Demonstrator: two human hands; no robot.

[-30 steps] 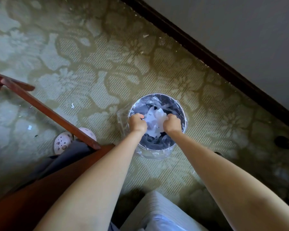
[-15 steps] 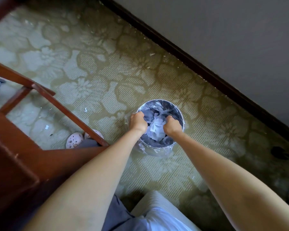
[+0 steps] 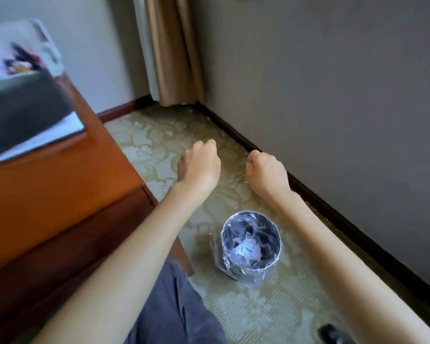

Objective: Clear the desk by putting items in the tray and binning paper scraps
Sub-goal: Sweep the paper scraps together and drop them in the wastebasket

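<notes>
— How do the hands stand?

— The left grip (image 3: 200, 167) has its fingers curled under into a loose fist, and nothing shows in it. The right grip (image 3: 267, 170) is the same: knuckles up, fingers tucked in, nothing seen in its hold. They hang side by side with a gap between them, over the carpeted floor (image 3: 258, 309).

— And the paper?

— The crumpled white paper scraps (image 3: 248, 249) lie at the bottom of the round waste bin (image 3: 252, 213), which has a clear plastic liner folded over its rim. The bin stands upright on the floor, well apart from both grips and nearer the person than they are. In the view it sits between the two forearms.

— Where on the floor?

— It stands just off the near right corner of the desk (image 3: 60, 189) and near the dark skirting board (image 3: 333, 212) along the right-hand wall.

— Anything on the desk?

— A dark flat thing (image 3: 27, 112) with a pale edge lies near the desk's right edge, and a coloured thing (image 3: 23, 53) stands behind it. Both are too blurred to name, or to read any writing.

— What else?

— A tan curtain (image 3: 174, 50) hangs in the room's far corner. Grey trousers (image 3: 174, 309) show at the bottom.
</notes>
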